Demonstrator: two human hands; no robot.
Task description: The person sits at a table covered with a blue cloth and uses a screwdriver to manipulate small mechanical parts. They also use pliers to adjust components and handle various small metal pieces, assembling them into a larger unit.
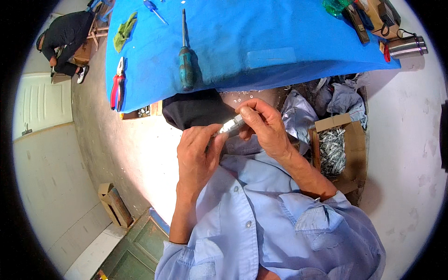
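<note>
Both of my hands meet close to my chest, just below the edge of a blue-covered table (261, 46). My left hand (198, 156) and my right hand (263, 128) pinch a small silvery metal piece (232, 126) between their fingertips, one hand at each end. The piece is short and partly hidden by my fingers. My light blue shirt fills the lower part of the view.
On the table lie a teal-handled screwdriver (185, 60), red pliers (117, 84), a green rag (124, 31) and a steel flask (407, 46). An open cardboard box (347, 149) of metal pieces stands on the floor at my right. Another person (67, 39) crouches far left.
</note>
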